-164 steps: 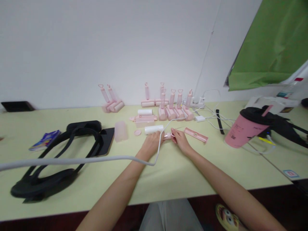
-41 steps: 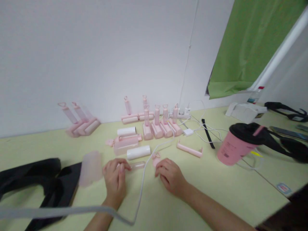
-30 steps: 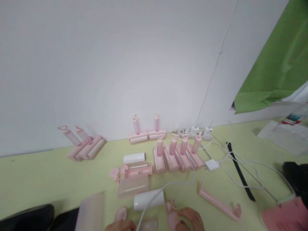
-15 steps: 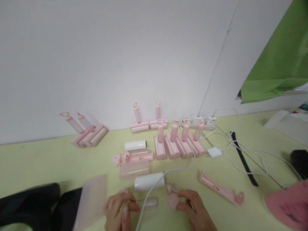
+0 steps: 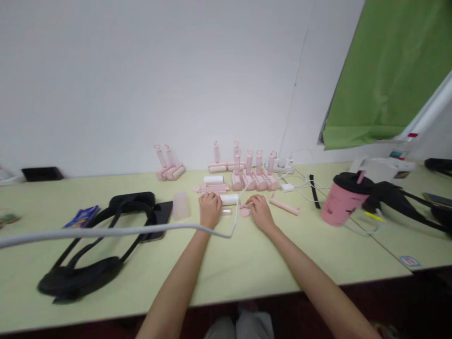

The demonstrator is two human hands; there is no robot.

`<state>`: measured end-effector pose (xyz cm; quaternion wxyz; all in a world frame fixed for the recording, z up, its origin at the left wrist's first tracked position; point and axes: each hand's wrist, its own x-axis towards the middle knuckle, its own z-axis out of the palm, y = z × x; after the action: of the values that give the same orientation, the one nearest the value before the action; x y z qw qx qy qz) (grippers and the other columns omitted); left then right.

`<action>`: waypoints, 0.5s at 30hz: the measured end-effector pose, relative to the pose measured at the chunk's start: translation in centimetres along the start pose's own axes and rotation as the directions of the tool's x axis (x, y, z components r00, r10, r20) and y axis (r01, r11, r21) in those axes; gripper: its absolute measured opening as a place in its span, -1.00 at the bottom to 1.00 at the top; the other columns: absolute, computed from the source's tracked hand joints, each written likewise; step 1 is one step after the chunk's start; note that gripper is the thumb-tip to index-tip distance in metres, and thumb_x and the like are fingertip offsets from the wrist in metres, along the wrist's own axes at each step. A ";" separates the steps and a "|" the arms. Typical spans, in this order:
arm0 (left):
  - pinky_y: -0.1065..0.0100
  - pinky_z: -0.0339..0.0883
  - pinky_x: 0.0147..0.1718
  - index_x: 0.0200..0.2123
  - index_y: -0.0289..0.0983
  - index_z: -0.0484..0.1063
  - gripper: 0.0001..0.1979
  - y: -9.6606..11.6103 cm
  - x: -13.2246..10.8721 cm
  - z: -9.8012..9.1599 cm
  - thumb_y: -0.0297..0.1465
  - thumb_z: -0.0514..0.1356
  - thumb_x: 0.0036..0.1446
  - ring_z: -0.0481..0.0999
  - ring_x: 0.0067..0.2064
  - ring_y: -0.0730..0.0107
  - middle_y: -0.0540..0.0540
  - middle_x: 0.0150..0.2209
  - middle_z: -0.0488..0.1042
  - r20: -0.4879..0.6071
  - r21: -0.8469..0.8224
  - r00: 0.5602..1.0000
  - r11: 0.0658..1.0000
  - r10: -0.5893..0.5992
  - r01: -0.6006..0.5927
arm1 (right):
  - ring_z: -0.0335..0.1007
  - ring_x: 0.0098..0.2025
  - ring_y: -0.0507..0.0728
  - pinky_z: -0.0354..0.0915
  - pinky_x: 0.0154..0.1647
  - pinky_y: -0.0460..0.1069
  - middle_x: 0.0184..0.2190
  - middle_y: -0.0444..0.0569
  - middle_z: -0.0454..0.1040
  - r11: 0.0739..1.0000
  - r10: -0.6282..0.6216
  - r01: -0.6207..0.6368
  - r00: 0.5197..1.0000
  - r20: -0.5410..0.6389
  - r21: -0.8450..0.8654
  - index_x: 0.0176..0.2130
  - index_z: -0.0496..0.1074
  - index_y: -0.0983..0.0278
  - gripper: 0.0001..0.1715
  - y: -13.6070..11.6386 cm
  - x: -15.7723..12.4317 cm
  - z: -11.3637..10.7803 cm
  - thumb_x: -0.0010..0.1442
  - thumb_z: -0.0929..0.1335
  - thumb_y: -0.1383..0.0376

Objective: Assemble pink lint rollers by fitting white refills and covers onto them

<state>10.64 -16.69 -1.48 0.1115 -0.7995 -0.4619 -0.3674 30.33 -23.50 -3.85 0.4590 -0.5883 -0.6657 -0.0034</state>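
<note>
My left hand (image 5: 209,209) rests on the pale green table (image 5: 247,259) with its fingers curled, closed on the end of a small clear tube (image 5: 226,212) that sticks out to its right. My right hand (image 5: 260,213) lies a little to the right, fingertips pinched on a small round pink piece (image 5: 244,212). A white roll (image 5: 230,199) lies just behind and between the two hands. A loose pink handle bar (image 5: 284,206) lies to the right of my right hand.
Several assembled pink rollers (image 5: 253,178) stand at the back wall, two more (image 5: 169,165) to the left. A translucent cover (image 5: 181,205), black headset (image 5: 95,245), white cable (image 5: 116,230), blue packet (image 5: 82,215) lie left. A pink cup (image 5: 342,201), chargers and wires (image 5: 300,181) are right.
The view has pulled back and down, so both forearms and the whole table show. My hands stay at the same spot, left on the clear tube, right on the pink piece.
</note>
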 end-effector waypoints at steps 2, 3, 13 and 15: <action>0.14 0.06 -0.13 -0.49 -0.29 0.38 -0.69 0.4 0.0 0.1 -0.39 -0.08 0.19 0.31 -0.23 0.21 -0.17 -0.37 0.42 0.029 0.072 0.999 0.997 0.037 -0.039 | 0.19 -0.11 0.17 0.15 -0.04 0.06 -0.27 0.01 0.37 0.998 -0.015 0.015 1.000 0.012 -0.056 -0.33 0.39 0.26 -0.72 0.2 0.1 0.2 0.07 0.17 0.50; 0.13 0.06 -0.13 -0.48 -0.29 0.38 -0.69 0.5 -0.1 0.1 -0.38 -0.08 0.19 0.31 -0.23 0.20 -0.19 -0.37 0.41 0.041 0.096 0.998 0.994 0.049 -0.053 | 0.19 -0.11 0.16 0.14 -0.03 0.06 -0.26 0.01 0.37 0.996 -0.025 0.027 1.000 0.016 -0.082 -0.33 0.39 0.27 -0.73 0.3 0.3 0.3 0.09 0.17 0.48; 0.14 0.06 -0.06 -0.12 -0.27 0.26 -0.72 -0.4 -0.1 0.0 -0.29 0.02 0.12 0.30 -0.10 0.16 -0.17 -0.19 0.38 -0.026 -0.008 1.000 1.000 -0.004 0.004 | 0.24 -0.12 0.15 0.14 -0.04 0.04 -0.26 0.00 0.40 0.999 0.013 -0.013 1.000 0.003 -0.047 -0.29 0.39 0.26 -0.73 2.0 2.6 2.1 0.21 0.18 0.20; 0.13 0.05 -0.05 -0.17 -0.26 0.28 -0.77 -0.4 0.0 0.1 -0.29 0.00 0.13 0.30 -0.10 0.17 -0.16 -0.21 0.38 0.005 0.008 1.000 1.000 0.008 -0.008 | 0.24 -0.11 0.13 0.14 -0.04 0.03 -0.25 -0.02 0.41 0.999 -0.028 0.028 0.999 0.031 -0.021 -0.28 0.39 0.25 -0.71 2.4 2.6 2.4 0.22 0.18 0.16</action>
<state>10.34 -16.41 -1.57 0.1152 -0.8016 -0.4607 -0.3632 31.09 -19.45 -4.95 0.4425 -0.5837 -0.6807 -0.0080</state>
